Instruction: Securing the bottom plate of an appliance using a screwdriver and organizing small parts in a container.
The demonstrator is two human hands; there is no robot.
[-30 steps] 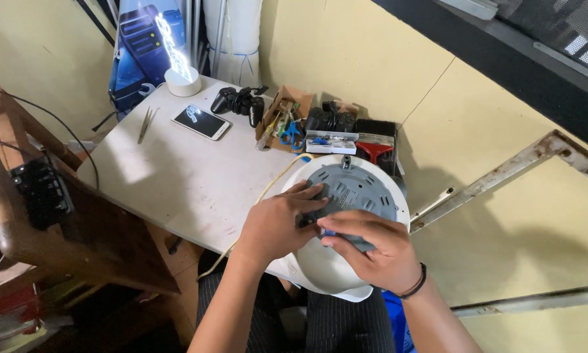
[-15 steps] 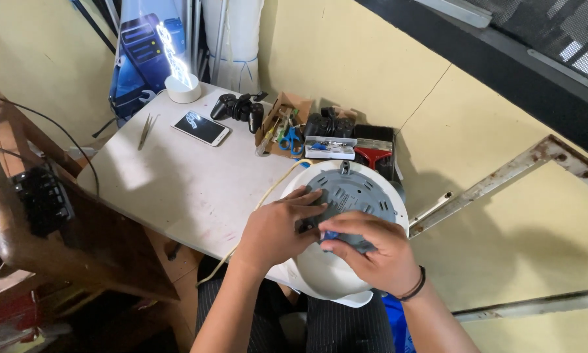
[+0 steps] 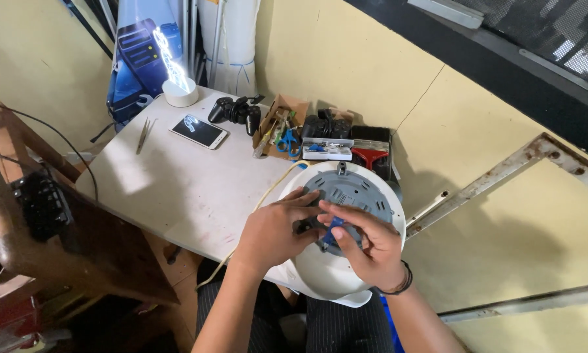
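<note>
Right fingers [image 3: 346, 225]: I see them pinched on a blue tool [image 3: 334, 229], tip at the grey hub [image 3: 349, 196].
Left hand [image 3: 274, 232]: curled, fingertips pressing the hub's near edge; I can't tell what they grip.
Right hand [image 3: 366, 252]: closed round the tool handle.
Reel [image 3: 326, 278]: white, round, at the table [image 3: 176, 189] edge above my lap.
Progress: I judge it mid-way; hub cover still seated, cord [image 3: 268, 193] trailing.
Count: one reel, one tool, one phone [image 3: 199, 131], one lamp [image 3: 179, 91], two gamepads [image 3: 236, 111].
</note>
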